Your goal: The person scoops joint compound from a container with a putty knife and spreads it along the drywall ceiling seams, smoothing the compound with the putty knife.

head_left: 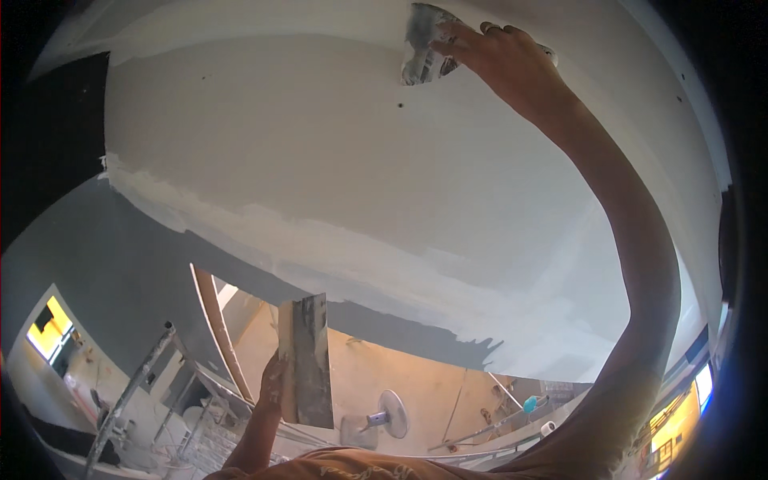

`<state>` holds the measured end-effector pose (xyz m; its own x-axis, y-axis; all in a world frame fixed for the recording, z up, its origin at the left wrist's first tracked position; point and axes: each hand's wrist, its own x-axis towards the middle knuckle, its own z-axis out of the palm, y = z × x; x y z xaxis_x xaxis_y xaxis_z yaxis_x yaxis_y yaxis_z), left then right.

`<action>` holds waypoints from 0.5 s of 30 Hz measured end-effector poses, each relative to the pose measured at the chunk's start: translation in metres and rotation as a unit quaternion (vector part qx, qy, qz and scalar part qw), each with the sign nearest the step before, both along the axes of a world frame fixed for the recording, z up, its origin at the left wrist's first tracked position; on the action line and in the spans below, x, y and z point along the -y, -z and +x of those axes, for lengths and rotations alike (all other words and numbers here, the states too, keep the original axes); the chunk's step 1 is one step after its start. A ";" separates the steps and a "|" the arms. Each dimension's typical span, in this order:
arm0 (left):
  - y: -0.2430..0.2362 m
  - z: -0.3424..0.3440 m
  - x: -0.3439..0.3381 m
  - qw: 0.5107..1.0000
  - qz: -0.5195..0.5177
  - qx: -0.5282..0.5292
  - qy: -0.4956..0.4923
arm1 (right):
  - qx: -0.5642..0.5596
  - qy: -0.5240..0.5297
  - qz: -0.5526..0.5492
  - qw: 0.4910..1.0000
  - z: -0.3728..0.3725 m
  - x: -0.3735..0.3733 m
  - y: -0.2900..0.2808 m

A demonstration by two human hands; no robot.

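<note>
Raised high at the upper right, my right hand (512, 68) is closed round a putty knife (421, 44). Its wide, smeared metal blade lies against the white ceiling board (352, 152), and the handle is mostly hidden by my fingers. Low and left of centre, my left hand (274, 382) grips the edge of a flat rectangular plastering plate (312, 360) that is upright in view, with grey and cream patches on it. Its fingers are partly hidden behind the plate. A pale band of joint compound (264, 228) runs along the ceiling's edge beside the grey wall (120, 240).
A metal scaffold rail (128, 392) rises at the lower left. Below stands a fan (390, 414) before a tan wall (432, 384). A bright doorway (50, 328) is at far left, and a dark opening (64, 128) adjoins the ceiling board. Small dark spots dot the board.
</note>
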<state>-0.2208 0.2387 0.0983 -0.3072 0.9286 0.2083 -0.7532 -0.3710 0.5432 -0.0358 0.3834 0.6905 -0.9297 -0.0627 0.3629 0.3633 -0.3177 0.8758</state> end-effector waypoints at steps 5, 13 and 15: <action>-0.010 0.030 -0.011 0.999 -0.004 -0.053 -0.006 | 0.020 -0.071 -0.052 0.996 0.056 -0.011 -0.001; -0.021 0.081 -0.032 0.999 -0.003 -0.040 0.020 | 0.002 -0.011 -0.068 0.998 0.133 -0.020 -0.003; -0.012 0.089 -0.037 0.999 -0.010 -0.048 0.013 | 0.016 0.015 -0.079 0.997 0.142 -0.015 -0.004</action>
<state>-0.1322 0.2757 0.1102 -0.2613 0.9405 0.2171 -0.7062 -0.3397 0.6212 0.1064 0.3988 0.6947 -0.9415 0.0202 0.3363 0.3270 -0.1848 0.9268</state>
